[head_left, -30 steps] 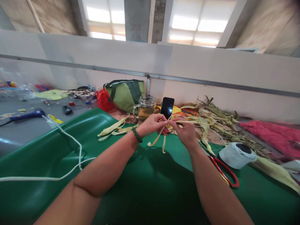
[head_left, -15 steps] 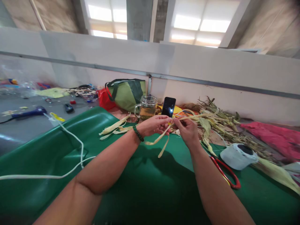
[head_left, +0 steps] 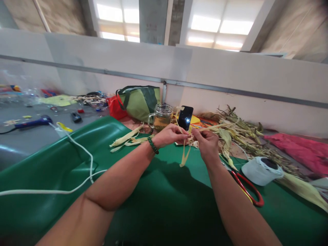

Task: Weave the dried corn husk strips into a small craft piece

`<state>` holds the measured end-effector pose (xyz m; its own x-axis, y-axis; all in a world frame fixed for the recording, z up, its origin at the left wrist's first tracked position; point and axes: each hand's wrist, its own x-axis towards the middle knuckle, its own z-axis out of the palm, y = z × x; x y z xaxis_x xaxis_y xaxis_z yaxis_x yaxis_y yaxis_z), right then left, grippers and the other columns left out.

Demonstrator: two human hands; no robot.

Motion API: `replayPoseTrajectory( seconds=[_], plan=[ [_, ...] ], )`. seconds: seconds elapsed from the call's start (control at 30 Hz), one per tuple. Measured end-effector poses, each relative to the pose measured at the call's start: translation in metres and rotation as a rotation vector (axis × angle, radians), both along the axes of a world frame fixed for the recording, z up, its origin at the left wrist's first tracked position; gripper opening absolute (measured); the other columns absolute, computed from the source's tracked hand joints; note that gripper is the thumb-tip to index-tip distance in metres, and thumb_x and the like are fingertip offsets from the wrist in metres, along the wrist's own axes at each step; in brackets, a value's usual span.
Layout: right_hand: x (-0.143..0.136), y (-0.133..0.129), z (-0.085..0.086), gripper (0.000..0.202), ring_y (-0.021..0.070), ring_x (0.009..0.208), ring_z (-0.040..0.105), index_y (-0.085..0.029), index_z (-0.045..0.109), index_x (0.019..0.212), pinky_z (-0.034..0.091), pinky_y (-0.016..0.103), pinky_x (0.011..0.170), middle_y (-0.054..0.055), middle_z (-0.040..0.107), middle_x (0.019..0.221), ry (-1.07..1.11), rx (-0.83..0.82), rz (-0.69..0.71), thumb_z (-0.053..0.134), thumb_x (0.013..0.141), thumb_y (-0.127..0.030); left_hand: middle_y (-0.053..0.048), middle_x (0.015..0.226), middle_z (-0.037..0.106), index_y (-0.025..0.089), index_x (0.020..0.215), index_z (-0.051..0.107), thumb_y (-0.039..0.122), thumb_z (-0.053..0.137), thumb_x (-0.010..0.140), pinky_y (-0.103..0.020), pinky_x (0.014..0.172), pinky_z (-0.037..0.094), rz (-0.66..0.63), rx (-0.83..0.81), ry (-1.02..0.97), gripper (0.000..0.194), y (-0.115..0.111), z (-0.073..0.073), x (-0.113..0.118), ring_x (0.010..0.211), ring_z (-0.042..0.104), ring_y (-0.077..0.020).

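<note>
Both hands meet above the green mat [head_left: 164,205], in front of a dark phone [head_left: 185,118] propped upright. My left hand [head_left: 170,136], a dark beaded bracelet at its wrist, pinches pale corn husk strips [head_left: 185,157]. One strip loops down below the fingers and another end sticks up before the phone. Close on the right, my right hand [head_left: 207,141] pinches the husk between thumb and forefinger, with a longer strip running off to the right behind it. The fingertips partly hide where the strips cross. Loose husk pieces [head_left: 126,136] lie left of a glass mug [head_left: 163,117].
Red-handled scissors [head_left: 249,189] and a white twine spool [head_left: 261,170] lie right of my right forearm. Dried stalks [head_left: 246,140] and pink cloth [head_left: 299,150] are farther right. A green bag [head_left: 143,102] stands behind the mug. On the left are a white cable [head_left: 77,145] and a blue-handled tool [head_left: 33,122].
The husk end that hung by my left hand now points up before the phone. The lower strip has become a loop beneath the fingers. My hands stay close together.
</note>
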<state>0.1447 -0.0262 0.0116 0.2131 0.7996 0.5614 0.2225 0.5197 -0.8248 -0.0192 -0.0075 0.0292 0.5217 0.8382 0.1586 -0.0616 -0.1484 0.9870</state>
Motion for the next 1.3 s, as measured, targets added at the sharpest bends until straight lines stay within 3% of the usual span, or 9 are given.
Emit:
replayPoseTrajectory(
  seconds=[0.17, 0.23, 0.4, 0.53, 0.77, 0.9, 1.03, 1.17, 1.3],
  plan=[
    [0.0, 0.001, 0.003, 0.058, 0.0158, 0.051, 0.059, -0.02, 0.061, 0.065, 0.05, 0.029, 0.051, 0.002, 0.064, 0.058, 0.029, -0.366, 0.478, 0.056, 0.065, -0.078, -0.007, 0.074, 0.07, 0.007, 0.087, 0.072, 0.031, 0.082, 0.063, -0.024, 0.068, 0.052, 0.0, -0.099, -0.139, 0.035, 0.0, 0.005, -0.004, 0.065, 0.064, -0.0105],
    [0.001, -0.002, 0.006, 0.055, 0.0132, 0.046, 0.055, -0.02, 0.06, 0.063, 0.046, 0.026, 0.046, 0.001, 0.061, 0.054, -0.076, -0.375, 0.532, 0.06, 0.065, -0.075, -0.007, 0.077, 0.071, 0.008, 0.09, 0.071, 0.03, 0.082, 0.063, -0.025, 0.07, 0.053, -0.006, -0.111, -0.154, 0.037, 0.0, 0.007, -0.006, 0.067, 0.065, -0.0113],
    [0.005, -0.012, 0.012, 0.044, 0.0078, 0.04, 0.039, -0.019, 0.056, 0.051, 0.032, 0.023, 0.042, -0.003, 0.048, 0.043, -0.336, -0.048, 0.276, 0.062, 0.076, -0.055, -0.007, 0.077, 0.071, 0.008, 0.083, 0.073, 0.021, 0.079, 0.064, -0.023, 0.067, 0.053, 0.06, 0.074, -0.033, 0.025, 0.001, 0.007, -0.006, 0.068, 0.063, -0.0116],
    [0.007, -0.016, 0.014, 0.039, 0.008, 0.041, 0.038, -0.019, 0.055, 0.05, 0.031, 0.024, 0.044, -0.004, 0.044, 0.041, -0.373, 0.071, 0.227, 0.06, 0.081, -0.044, -0.006, 0.073, 0.07, 0.009, 0.078, 0.074, 0.018, 0.077, 0.064, -0.021, 0.064, 0.051, 0.171, 0.203, 0.076, 0.017, -0.001, 0.007, -0.003, 0.068, 0.062, -0.012],
    [0.012, -0.004, 0.009, 0.039, 0.0096, 0.042, 0.044, -0.019, 0.058, 0.054, 0.034, 0.024, 0.043, -0.001, 0.053, 0.047, -0.319, -0.021, 0.262, 0.062, 0.077, -0.05, -0.008, 0.08, 0.07, 0.009, 0.096, 0.072, 0.031, 0.078, 0.068, -0.024, 0.069, 0.053, -0.01, -0.091, -0.044, 0.036, -0.003, 0.007, -0.006, 0.07, 0.064, -0.0114],
    [0.011, 0.0, 0.007, 0.038, 0.0118, 0.046, 0.05, -0.019, 0.064, 0.067, 0.041, 0.025, 0.046, 0.0, 0.059, 0.054, -0.288, -0.028, 0.285, 0.063, 0.076, -0.055, -0.009, 0.08, 0.07, 0.01, 0.098, 0.071, 0.042, 0.069, 0.077, -0.023, 0.067, 0.05, 0.009, -0.134, -0.051, 0.039, -0.004, 0.007, -0.002, 0.072, 0.065, -0.0127],
    [0.011, -0.002, 0.006, 0.036, 0.0116, 0.045, 0.05, -0.019, 0.067, 0.068, 0.039, 0.024, 0.045, 0.0, 0.059, 0.053, -0.363, -0.02, 0.236, 0.061, 0.077, -0.053, -0.005, 0.068, 0.067, 0.009, 0.082, 0.072, 0.035, 0.068, 0.077, -0.022, 0.064, 0.047, 0.126, 0.124, 0.072, 0.027, -0.005, 0.004, 0.004, 0.063, 0.06, -0.0109],
    [0.01, -0.008, 0.005, 0.03, 0.0113, 0.046, 0.048, -0.019, 0.064, 0.062, 0.036, 0.025, 0.048, -0.001, 0.058, 0.051, -0.429, 0.085, 0.079, 0.059, 0.08, -0.044, -0.003, 0.058, 0.063, 0.01, 0.067, 0.072, 0.025, 0.067, 0.074, -0.021, 0.059, 0.041, 0.271, 0.467, 0.255, 0.018, -0.007, 0.004, 0.005, 0.058, 0.055, -0.0118],
    [0.01, -0.013, 0.004, 0.029, 0.0123, 0.05, 0.05, -0.021, 0.063, 0.06, 0.037, 0.026, 0.053, 0.0, 0.061, 0.054, -0.567, 0.226, -0.06, 0.058, 0.081, -0.039, -0.006, 0.063, 0.066, 0.01, 0.07, 0.073, 0.023, 0.066, 0.073, -0.022, 0.059, 0.04, 0.277, 0.601, 0.346, 0.015, -0.01, 0.007, 0.001, 0.061, 0.055, -0.013]
  ],
)
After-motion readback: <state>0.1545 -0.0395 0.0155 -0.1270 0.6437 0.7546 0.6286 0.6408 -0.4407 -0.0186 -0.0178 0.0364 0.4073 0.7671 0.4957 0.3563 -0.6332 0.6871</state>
